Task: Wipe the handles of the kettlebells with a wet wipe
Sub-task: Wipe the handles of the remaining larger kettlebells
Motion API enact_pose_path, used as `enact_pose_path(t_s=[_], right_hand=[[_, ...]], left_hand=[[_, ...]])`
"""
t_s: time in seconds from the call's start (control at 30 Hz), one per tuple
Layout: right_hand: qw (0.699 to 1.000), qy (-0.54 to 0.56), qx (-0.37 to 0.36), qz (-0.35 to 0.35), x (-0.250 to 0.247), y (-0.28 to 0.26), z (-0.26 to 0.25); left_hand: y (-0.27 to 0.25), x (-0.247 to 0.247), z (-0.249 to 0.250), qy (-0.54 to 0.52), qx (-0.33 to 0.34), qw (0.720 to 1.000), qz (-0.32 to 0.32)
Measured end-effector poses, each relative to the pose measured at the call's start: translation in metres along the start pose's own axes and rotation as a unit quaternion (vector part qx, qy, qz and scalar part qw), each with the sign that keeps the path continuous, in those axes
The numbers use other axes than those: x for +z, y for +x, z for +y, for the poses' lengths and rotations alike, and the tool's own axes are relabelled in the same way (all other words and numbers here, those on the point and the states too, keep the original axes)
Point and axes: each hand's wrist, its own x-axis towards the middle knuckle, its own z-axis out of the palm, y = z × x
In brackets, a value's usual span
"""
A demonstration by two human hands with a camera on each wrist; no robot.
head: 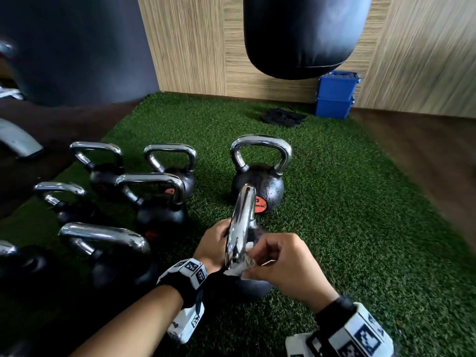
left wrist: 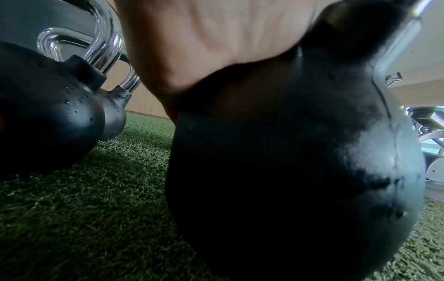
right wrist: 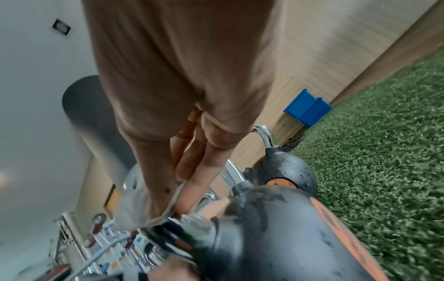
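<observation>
A black kettlebell (head: 253, 284) with a chrome handle (head: 240, 228) stands nearest me on the green turf. My left hand (head: 215, 247) grips the left side of that handle. My right hand (head: 280, 264) pinches a white wet wipe (head: 240, 269) against the handle's near lower end. In the right wrist view the wipe (right wrist: 134, 207) is bunched under my fingers (right wrist: 192, 190) beside the kettlebell body (right wrist: 276, 228). In the left wrist view my palm (left wrist: 216, 38) sits above the dark ball (left wrist: 288, 161); the left fingers are hidden there.
Several more chrome-handled kettlebells stand on the turf (head: 347, 215): one just behind (head: 258, 181), others to the left (head: 159, 202). A black punching bag (head: 301, 34) hangs ahead. Blue bins (head: 334, 95) and a dark bundle (head: 283, 117) lie by the wood wall.
</observation>
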Motion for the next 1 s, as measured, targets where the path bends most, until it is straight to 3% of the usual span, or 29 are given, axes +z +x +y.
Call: enact_pose_path(t_s=[0.27,0.33,0.57,0.73,0.9,1.0], right_hand=[[0.998,-0.051,0.009,0.03,0.017,0.002,0.018],[0.999,-0.04,0.014,0.015,0.014,0.004,0.017],[0.959,-0.252,-0.09,-0.096,0.0,0.037,0.013],[0.967,-0.165,-0.065,-0.182,-0.012,0.048,0.009],[0.95,-0.215,-0.057,-0.218,-0.012,0.06,0.003],[0.956,-0.169,-0.043,-0.234,-0.013,0.063,0.004]], left_hand=[[0.003,-0.001,-0.004,0.091,0.027,0.995,0.007],[0.002,-0.002,-0.002,0.103,0.036,0.994,0.017],[0.001,-0.001,-0.001,0.102,0.052,0.993,0.017],[0.001,-0.001,-0.003,0.05,0.054,0.997,0.004],[0.0,-0.002,-0.001,0.028,0.029,0.999,0.006],[-0.001,-0.002,0.0,0.028,0.04,0.999,0.003]])
